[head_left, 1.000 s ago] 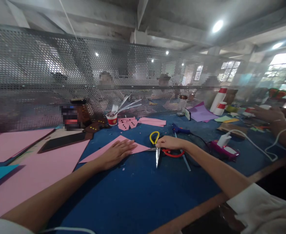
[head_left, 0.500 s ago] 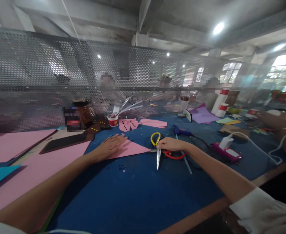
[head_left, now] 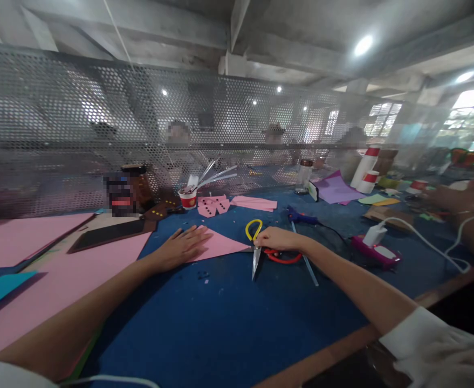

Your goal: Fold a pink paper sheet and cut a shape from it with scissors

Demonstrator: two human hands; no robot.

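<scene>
My left hand [head_left: 184, 247] lies flat with fingers spread on a pink paper triangle [head_left: 222, 243] at the middle of the blue table. At the triangle's pointed right tip, my right hand [head_left: 277, 238] is closed on scissors with a yellow handle loop [head_left: 254, 230]. One silver blade [head_left: 256, 262] points toward the near side of the table. Red scissor handles [head_left: 285, 258] show beneath my right hand; whether they belong to a second pair is unclear.
Pink sheets [head_left: 59, 275] and a dark phone [head_left: 107, 235] lie left. Behind stand a paper cup [head_left: 187, 199] and dotted pink pieces [head_left: 213, 205]. A blue glue gun [head_left: 301, 217], a magenta power strip [head_left: 376, 251] and another person's hand [head_left: 455, 198] are right.
My right hand and the yellow-handled scissors have shifted slightly left. My left hand still rests on the pink paper. The other person's hand at the right has moved a little.
</scene>
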